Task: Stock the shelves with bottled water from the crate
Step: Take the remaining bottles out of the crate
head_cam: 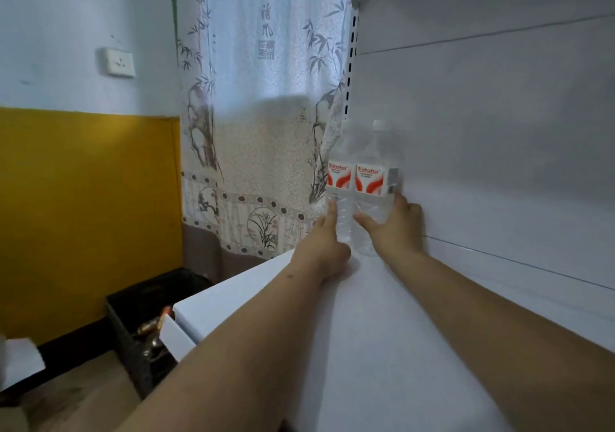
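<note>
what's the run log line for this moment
left hand: on left bottle | right hand: on right bottle | bottles upright, shelf far end

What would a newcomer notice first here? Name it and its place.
Two bare arms reach along the white shelf: the left hand grips the left bottle, the right hand the right bottle, both upright at the far end. A bamboo-print curtain hangs behind.

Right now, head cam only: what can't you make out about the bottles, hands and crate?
- Left bottle and right bottle: lower bodies covered by the left hand and right hand; whether the bases rest on the shelf is unclear.
- Label small print: too small.
- Crate: partly blocked by the shelf edge and dark; any water left inside unseen.
- Left bottle's cap: washed out against the curtain.
</note>
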